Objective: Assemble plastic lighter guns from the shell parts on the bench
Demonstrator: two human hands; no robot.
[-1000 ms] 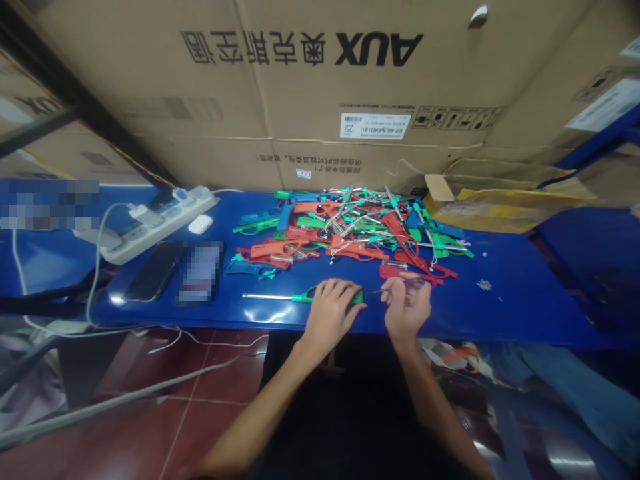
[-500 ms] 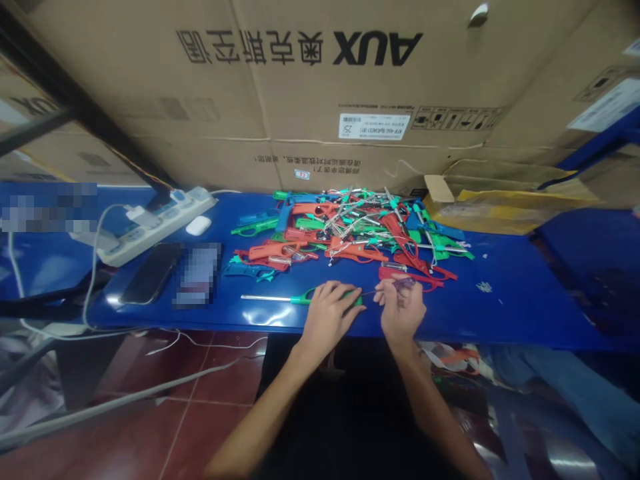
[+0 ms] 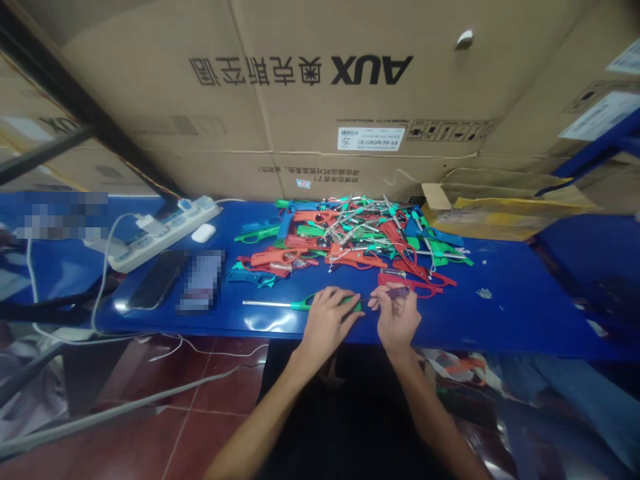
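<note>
My left hand (image 3: 327, 320) is closed over the green handle of a long-nosed gas lighter (image 3: 301, 305), pressing it against the blue tabletop. The lighter's metal tube points left. In my right hand (image 3: 400, 323) is a screwdriver (image 3: 398, 292) with a dark purple handle, its front end directed left at the lighter's butt end. Little of the screwdriver's shaft shows, and I cannot tell whether its tip touches the lighter. Behind both hands lies a heap of lighter parts (image 3: 356, 257): red, green, blue and orange handle shells, metal tubes and thin wires.
A white power strip (image 3: 165, 233), an earbud case (image 3: 203, 233) and two phones (image 3: 157, 280) lie on the left. A large cardboard box (image 3: 300, 107) stands behind the heap. An opened carton (image 3: 505, 207) with yellow tape sits at the back right. White scraps (image 3: 484, 293) lie right of my hands.
My right hand has come slightly left with the screwdriver, and less of its shaft shows between the hands. My left hand stays on the lighter. The camera view has shifted a little.
</note>
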